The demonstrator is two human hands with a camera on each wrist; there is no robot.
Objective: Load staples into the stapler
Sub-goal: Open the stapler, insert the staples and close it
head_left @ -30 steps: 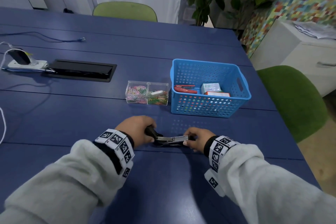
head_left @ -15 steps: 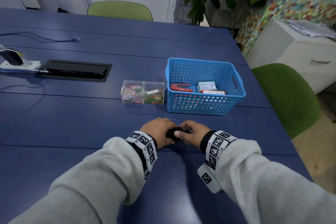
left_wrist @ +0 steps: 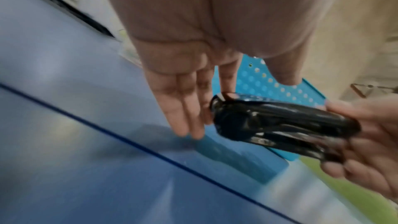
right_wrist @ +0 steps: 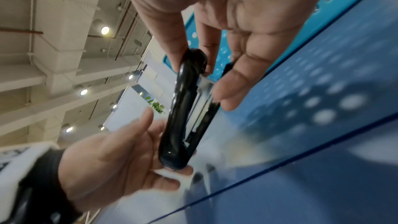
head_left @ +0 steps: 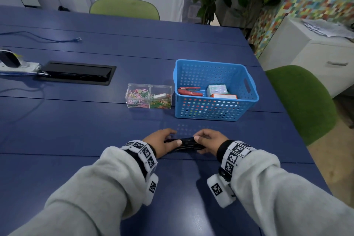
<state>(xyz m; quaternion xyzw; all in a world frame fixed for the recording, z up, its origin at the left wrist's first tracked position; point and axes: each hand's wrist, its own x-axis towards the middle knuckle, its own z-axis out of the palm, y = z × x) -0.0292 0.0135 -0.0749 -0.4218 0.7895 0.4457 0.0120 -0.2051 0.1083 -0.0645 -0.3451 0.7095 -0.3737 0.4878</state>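
Observation:
A black stapler (head_left: 186, 144) lies folded closed, low over the blue table (head_left: 76, 130), between my two hands. My right hand (head_left: 199, 142) grips its front end, thumb on top and fingers underneath; the right wrist view shows this pinch (right_wrist: 204, 77) on the stapler (right_wrist: 183, 117). My left hand (head_left: 172, 141) has straight fingers against the rear hinge end, with the thumb lying near the top. In the left wrist view those fingers (left_wrist: 193, 122) touch the end of the stapler (left_wrist: 280, 125). No loose staples show.
Behind the hands stands a blue basket (head_left: 216, 113) holding a red stapler (head_left: 189, 91) and small boxes (head_left: 217, 89). A clear box of paper clips (head_left: 148, 98) sits to its left. A black cable hatch (head_left: 76, 73) lies far left. A green chair (head_left: 298, 101) stands by the table's right edge.
One second ago the stapler lay open with its metal magazine showing between my hands. It has since been folded shut, and the hands moved closer together.

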